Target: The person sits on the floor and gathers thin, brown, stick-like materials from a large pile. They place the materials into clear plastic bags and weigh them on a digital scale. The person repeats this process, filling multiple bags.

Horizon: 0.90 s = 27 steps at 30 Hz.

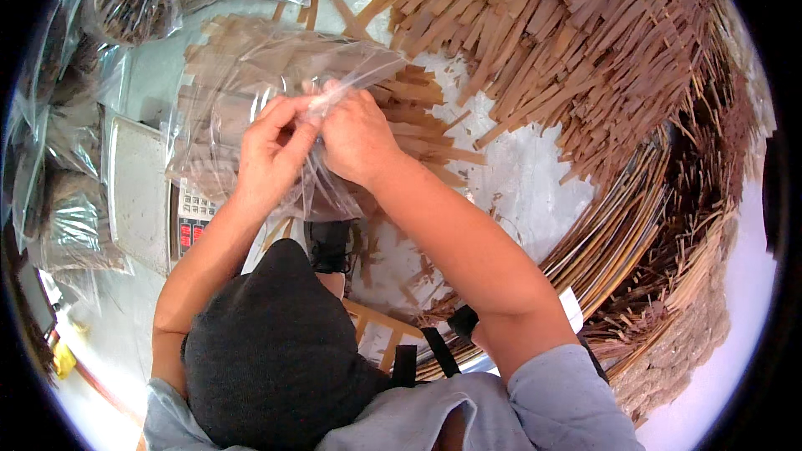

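A clear plastic bag (376, 62) is bunched between my hands above brown flat strips (416, 116). My left hand (272, 144) pinches the plastic between thumb and fingers. Right beside it, my right hand (354, 131) grips the same gathered part, its fingertips partly hidden. Through the film I see stacked strips on the left; on the right, strips show uncovered. I cannot tell which of them lie inside the bag and which under it.
A digital weighing scale (139, 191) with a red-lit display stands at my left. Filled plastic bags (75, 213) line the far left. A large heap of brown strips (551, 31) spreads at the upper right. Long thin stalks (620, 213) curve along the right.
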Available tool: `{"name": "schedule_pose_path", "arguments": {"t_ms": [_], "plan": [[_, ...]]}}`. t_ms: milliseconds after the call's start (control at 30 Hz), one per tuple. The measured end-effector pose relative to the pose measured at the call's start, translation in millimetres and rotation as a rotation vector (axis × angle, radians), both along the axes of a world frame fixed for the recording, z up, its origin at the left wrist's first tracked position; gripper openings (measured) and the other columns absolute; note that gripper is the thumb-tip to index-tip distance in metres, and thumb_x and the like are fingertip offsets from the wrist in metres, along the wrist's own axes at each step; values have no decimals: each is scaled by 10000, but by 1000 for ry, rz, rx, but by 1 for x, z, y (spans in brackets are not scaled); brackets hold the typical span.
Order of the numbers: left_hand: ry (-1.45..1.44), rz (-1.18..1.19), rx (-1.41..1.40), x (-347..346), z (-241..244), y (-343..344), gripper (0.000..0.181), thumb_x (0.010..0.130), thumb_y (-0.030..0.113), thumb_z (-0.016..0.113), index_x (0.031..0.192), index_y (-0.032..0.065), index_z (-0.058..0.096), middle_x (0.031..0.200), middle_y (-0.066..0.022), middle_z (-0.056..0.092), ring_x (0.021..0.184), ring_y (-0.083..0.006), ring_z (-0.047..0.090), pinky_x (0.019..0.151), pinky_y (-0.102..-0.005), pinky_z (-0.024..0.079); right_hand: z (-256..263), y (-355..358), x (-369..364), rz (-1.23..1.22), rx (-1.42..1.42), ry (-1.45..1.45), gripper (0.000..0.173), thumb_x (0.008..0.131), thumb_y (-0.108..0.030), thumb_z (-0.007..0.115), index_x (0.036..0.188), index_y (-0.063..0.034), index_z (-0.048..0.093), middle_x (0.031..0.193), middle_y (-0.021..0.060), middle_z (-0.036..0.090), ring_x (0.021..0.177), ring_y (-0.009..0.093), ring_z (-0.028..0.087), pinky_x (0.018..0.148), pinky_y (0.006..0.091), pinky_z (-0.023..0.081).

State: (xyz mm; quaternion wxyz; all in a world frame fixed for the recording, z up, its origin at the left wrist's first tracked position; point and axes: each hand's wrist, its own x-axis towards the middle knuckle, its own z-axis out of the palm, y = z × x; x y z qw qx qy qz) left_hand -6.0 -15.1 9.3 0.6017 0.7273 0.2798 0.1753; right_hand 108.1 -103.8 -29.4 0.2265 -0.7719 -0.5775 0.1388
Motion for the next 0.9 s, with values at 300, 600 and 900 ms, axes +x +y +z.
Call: {"name": "schedule_pose_path", "arguments": {"t_ms": [300, 600, 900], "plan": [[22, 27, -48, -11, -38, 5, 231, 898, 107, 616, 1123, 62, 643, 872, 19, 599, 770, -77, 530, 693, -226, 446, -6, -141, 87, -1008, 122, 690, 455, 895, -361, 588, 1247, -74, 569, 1266, 82, 554, 1181, 225, 493, 980, 350, 372], [133, -21, 97, -14, 10, 54, 307, 891, 309, 620, 1091, 82, 668, 1018, -107, 672, 983, -228, 633, 838, -337, 493, 13, -68, 11, -933, 249, 1179, 565, 928, -462, 505, 1328, -63, 485, 1345, 89, 473, 1230, 222, 433, 1046, 368, 289], [275, 310, -468, -75, -28, 141, 674, 945, 506, 448, 1411, 28, 353, 1402, -152, 426, 1256, -221, 441, 1035, -330, 356, 6, -115, 6, -1063, 140, 1561, 616, 923, -543, 458, 1369, -121, 418, 1378, 54, 426, 1265, 270, 373, 1065, 473, 228]]}}
